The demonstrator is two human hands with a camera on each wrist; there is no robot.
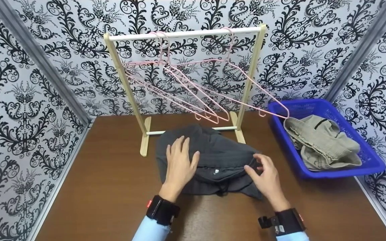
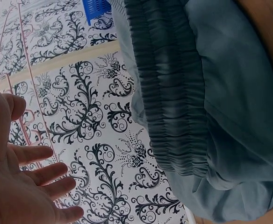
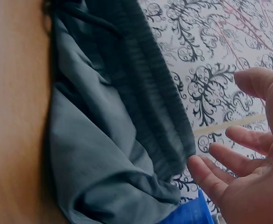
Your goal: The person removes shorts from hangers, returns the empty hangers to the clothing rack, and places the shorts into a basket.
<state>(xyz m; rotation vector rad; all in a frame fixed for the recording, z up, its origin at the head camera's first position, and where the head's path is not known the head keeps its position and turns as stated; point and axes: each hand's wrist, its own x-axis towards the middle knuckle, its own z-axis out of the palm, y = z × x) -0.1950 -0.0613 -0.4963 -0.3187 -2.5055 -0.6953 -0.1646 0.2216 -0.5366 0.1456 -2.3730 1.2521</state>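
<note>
Dark grey pants point(image 1: 209, 147) with a gathered elastic waistband and a drawstring lie bunched on the brown table, the waistband toward me. My left hand point(image 1: 180, 165) hovers over their left part, fingers extended. At the right end of the waistband is my right hand point(image 1: 267, 175), thumb and fingers spread apart. In the left wrist view the ribbed waistband point(image 2: 171, 88) stands clear of the left fingers. The right wrist view has the right fingertips close beside the waistband edge point(image 3: 164, 107), with nothing pinched; whether one fingertip touches the cloth I cannot tell.
Behind the pants stands a wooden rack point(image 1: 126, 83) with a white rail point(image 1: 193, 32). Several pink hangers point(image 1: 256, 83) hang from it, jutting forward over the table. At the right, a blue basket point(image 1: 280, 137) holds beige pants point(image 1: 327, 144). Patterned walls enclose the table point(image 1: 112, 187).
</note>
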